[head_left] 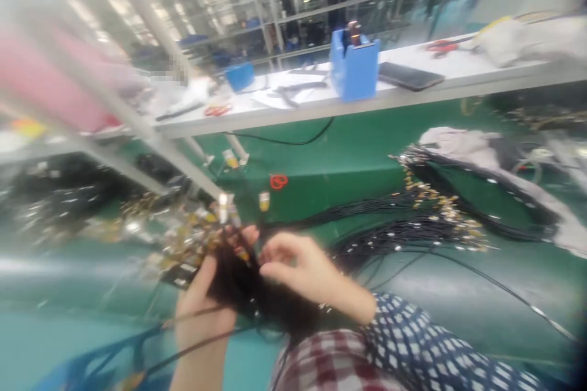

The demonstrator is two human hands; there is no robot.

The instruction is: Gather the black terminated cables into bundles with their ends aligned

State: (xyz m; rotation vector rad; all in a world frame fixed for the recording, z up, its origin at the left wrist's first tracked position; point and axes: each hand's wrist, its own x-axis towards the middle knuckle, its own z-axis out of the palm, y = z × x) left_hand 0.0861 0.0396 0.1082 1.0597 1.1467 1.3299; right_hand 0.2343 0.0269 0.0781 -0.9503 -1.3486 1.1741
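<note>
My left hand (202, 305) is wrapped round a thick bundle of thin black cables (257, 296) tipped with small gold connectors (202, 235). My right hand (302, 272), in a checked sleeve, pinches at the connector ends of that same bundle, fingers curled together. The picture is smeared by motion, so the exact cable between the fingertips cannot be made out.
More black cables with gold ends (435, 214) fan over the green bench to the right. A grey cloth (463, 143) lies behind them. A raised white shelf (413, 95) carries a blue box (354, 67), a dark tablet (410, 76) and red scissors (443, 46). A slanted metal frame post (151, 134) crosses at left.
</note>
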